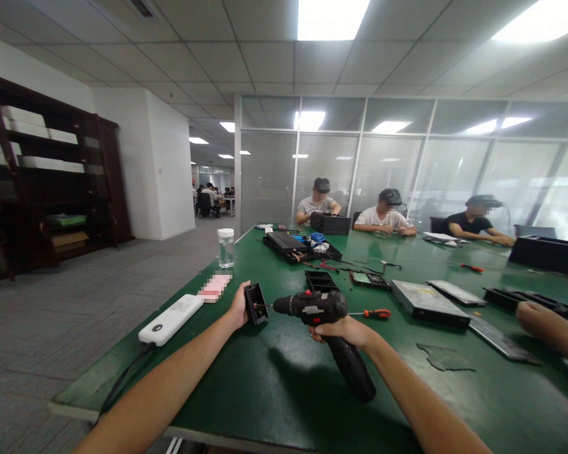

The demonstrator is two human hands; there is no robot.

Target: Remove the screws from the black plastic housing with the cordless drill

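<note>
My left hand (239, 307) grips a small black plastic box (255, 296) by its side, its hollow face turned right towards the drill. My right hand (343, 331) is wrapped round the handle of a black cordless drill (312, 307), which I hold level above the table. The drill's thin bit (269, 306) points left into the box; whether its tip touches anything inside I cannot tell. Just behind the drill stands another black plastic tray (319, 280). A screwdriver (376, 313) with an orange and black handle lies to the right of the drill.
On the green table (208, 391), a white power bank (170, 320) with a cable and a clear bottle (226, 249) are on the left. A disc drive (428, 302), circuit board (369, 280) and black parts fill the right. A co-worker's hand (542, 321) reaches in there; several people sit behind.
</note>
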